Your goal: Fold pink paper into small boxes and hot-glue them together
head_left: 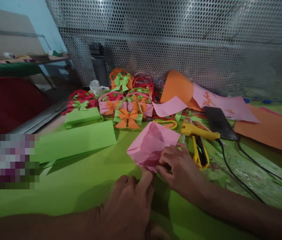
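Observation:
A pink folded paper [148, 141] lies in front of me on the green tabletop, its folds spread into a shallow pocket. My left hand [131, 200] is at its near corner, the index finger pressing on the paper and the other fingers curled. With bent fingers, my right hand [177, 166] grips the paper's right edge close to that same corner. The left thumb is hidden. Just beyond the right hand lies a yellow glue gun [200, 131], and yellow-handled scissors or a cutter [200, 153] rest beside it.
Small paper baskets with bows [128, 118] stand in a group at the back. Green folded papers [78, 141] lie left. A dark phone [219, 122], black cables [227, 166], and orange sheets [268, 128] are on the right. A dark bottle [99, 68] stands by the perforated metal panel [155, 30].

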A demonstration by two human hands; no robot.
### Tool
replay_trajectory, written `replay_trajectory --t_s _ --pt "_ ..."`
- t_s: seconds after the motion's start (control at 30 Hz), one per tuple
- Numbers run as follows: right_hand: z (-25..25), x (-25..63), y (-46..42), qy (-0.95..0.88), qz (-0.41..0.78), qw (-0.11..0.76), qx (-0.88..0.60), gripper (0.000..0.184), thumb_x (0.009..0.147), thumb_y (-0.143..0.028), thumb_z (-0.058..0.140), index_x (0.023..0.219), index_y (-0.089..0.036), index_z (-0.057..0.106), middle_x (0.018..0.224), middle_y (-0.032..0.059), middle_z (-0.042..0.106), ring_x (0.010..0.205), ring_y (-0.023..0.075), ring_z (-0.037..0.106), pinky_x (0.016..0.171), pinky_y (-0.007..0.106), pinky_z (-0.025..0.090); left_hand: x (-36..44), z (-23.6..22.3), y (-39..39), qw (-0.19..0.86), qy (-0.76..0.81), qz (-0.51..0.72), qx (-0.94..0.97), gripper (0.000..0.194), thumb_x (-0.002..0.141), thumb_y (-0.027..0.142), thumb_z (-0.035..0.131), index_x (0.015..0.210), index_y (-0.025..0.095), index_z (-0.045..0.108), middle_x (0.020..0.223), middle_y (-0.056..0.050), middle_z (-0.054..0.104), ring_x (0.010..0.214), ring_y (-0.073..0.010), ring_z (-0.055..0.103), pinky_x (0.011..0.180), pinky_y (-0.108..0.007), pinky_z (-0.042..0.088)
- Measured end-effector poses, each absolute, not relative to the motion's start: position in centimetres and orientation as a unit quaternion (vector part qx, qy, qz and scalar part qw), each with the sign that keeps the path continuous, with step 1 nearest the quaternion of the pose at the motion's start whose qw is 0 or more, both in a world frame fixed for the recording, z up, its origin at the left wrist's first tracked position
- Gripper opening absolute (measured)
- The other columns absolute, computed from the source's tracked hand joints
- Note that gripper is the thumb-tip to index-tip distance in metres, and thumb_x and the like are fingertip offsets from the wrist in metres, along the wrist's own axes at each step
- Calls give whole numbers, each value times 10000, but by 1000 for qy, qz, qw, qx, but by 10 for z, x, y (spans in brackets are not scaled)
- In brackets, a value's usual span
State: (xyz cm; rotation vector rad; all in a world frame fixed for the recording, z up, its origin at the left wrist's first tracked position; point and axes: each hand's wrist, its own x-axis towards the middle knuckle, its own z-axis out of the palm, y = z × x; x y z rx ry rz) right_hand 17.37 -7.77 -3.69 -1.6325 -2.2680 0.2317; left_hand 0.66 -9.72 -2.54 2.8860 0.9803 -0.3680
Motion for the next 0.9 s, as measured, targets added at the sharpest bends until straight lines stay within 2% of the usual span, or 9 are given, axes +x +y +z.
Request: replay_trajectory --t_s 0.13,0.27,0.4,0.53,0.63,0.7,0.8,0.9 --pt "-36 175 -78 -801 63 150 -576 219 800 -142 491 585 -161 526 677 6 563 708 146 485 795 350 270 7 -26 -99 29 318 -110 941 734 759 683 259 1040 90 586 1027 -168 509 689 -243 548 582 -428 464" --pt "-33 180 -79 -799 72 151 -577 230 822 -126 462 602 -164 519 661 4 555 681 143 469 725 321 285 8 -24 -99 27 319 -108 941 723 762 680 260 997 86 601 997 -154 514 690 -244 541 577 -431 465" --pt "-31 188 -85 -819 51 198 -536 209 835 -115 432 695 -174 576 700 17 568 717 157 474 743 336 295 9 -20 -98 37 320 -120 939 690 765 660 307 1004 87 611 1023 -156 509 705 -244 540 580 -427 466" --pt "-33 191 -100 -854 -43 178 -486 211 785 -84 446 856 -193 612 769 44 583 772 204 483 811 414 300 10 -19 -97 57 327 -128 935 668 757 662 327 916 105 659 1058 -158 505 746 -253 543 617 -426 465" --pt "-38 188 -111 -872 -117 131 -457 334 758 -84 457 1045 -207 575 779 40 604 774 229 492 879 489 257 10 -21 -97 62 330 -123 934 725 744 677 329 1055 84 606 1111 -189 488 753 -254 547 629 -424 467" --pt "-40 184 -115 -876 -140 111 -448 345 764 -107 458 1085 -187 557 776 40 617 757 230 504 885 483 258 10 -22 -98 67 336 -129 931 664 775 618 363 1123 88 557 1123 -188 490 750 -256 555 633 -429 469" --pt "-40 180 -117 -876 -154 96 -446 312 754 -138 485 1052 -168 571 769 33 626 731 225 523 872 473 266 10 -21 -97 76 345 -143 924 477 824 455 388 1125 119 544 1107 -159 511 764 -262 567 644 -435 471" --pt "-38 178 -116 -872 -155 80 -457 247 730 -136 513 958 -174 601 745 26 626 702 218 529 869 482 275 10 -20 -96 78 343 -145 925 442 834 404 377 1151 132 518 1101 -154 516 753 -256 573 637 -434 474"
